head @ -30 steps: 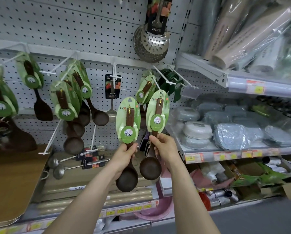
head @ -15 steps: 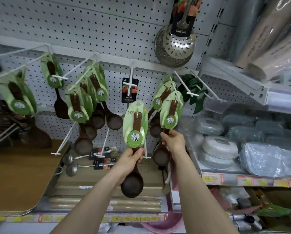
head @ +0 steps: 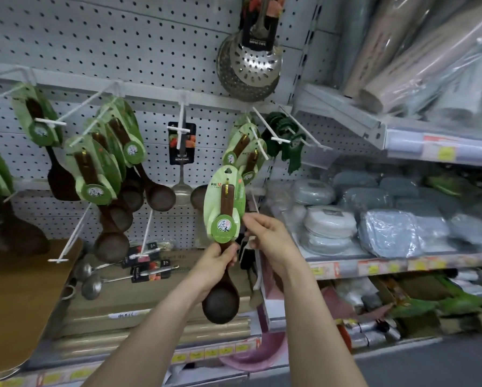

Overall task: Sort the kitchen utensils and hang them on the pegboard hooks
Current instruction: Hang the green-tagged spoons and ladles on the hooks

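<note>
One dark wooden ladle (head: 220, 305) is held upright in front of the pegboard (head: 108, 37), bowl down and on no hook. Its one green card (head: 224, 196) sits round the handle, the hang hole at the top free. The two hands are close together but not touching. The left hand (head: 219, 261) is wrapped round the handle just under the card. The right hand (head: 267, 238) pinches the card's right edge with curled fingers.

Just above and right of the card, one white hook (head: 260, 143) carries like ladles on green cards. There are three, as far as the overlap lets me count. One steel skimmer (head: 251, 65) hangs higher on the board. One steel spoon (head: 181, 188) on a black card hangs from the centre hook, left of the held ladle. Further left hangs one dark spatula (head: 61, 180) on its own hook, beside a packed bunch of carded ladles. Two steel ladles (head: 90, 287) lie side by side on the lower shelf (head: 206, 352), well left of the hands.
</note>
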The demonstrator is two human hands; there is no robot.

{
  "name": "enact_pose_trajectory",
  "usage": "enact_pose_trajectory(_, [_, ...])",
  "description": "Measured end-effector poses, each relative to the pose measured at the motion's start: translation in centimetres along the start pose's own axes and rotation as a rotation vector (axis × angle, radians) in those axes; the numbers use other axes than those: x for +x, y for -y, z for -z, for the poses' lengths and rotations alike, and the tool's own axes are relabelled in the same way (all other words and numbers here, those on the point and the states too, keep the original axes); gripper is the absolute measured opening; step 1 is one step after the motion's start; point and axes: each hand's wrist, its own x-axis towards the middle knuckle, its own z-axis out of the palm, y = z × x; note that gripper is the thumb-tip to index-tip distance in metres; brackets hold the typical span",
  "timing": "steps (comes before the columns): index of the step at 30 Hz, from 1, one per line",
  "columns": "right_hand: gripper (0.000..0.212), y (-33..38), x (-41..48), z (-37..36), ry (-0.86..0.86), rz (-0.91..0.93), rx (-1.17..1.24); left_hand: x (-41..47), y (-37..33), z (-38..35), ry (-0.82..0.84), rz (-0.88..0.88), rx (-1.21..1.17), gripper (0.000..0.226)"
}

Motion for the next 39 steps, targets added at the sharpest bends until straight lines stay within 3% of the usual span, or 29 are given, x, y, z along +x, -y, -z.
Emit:
enact_pose_trajectory(6, [0.015, 1.2, -2.2, 0.9, -0.008, 0.05, 0.013, -0.8, 0.6, -1.9, 0.078, 0.018, -0.026, 0.016])
enact_pose_trajectory(9, [0.015, 1.5, -3.1, 1.4, -0.077, 0.059, 0.008, -0.9, 1.1, -2.4, 0.141, 0.048, -0.055, 0.009])
enact_pose_trajectory(13, [0.017, 1.8, -3.3, 2.0, -0.193, 0.105, -0.049, -1.5, 0.9, -2.8, 0.189, 0.043, -0.169, 0.018])
enact_pose_trajectory(21, [0.019, 2.7, -2.3, 2.7, -0.28, 0.213, -0.094, -0.3, 0.1, -2.6, 0.157, -0.031, -0.128, 0.019])
enact_pose_trajectory(30, [0.02, 3.3, 0.8, 3.0, -0.345, 0.153, -0.13, 2.4, -0.1, -2.6, 0.106, -0.039, -0.066, 0.015])
enact_pose_trajectory(39, [0.015, 4.2, 5.4, 4.2, -0.508, 0.202, -0.447, 6.6, -1.6, -5.3, 0.036, -0.065, 0.093, 0.022])
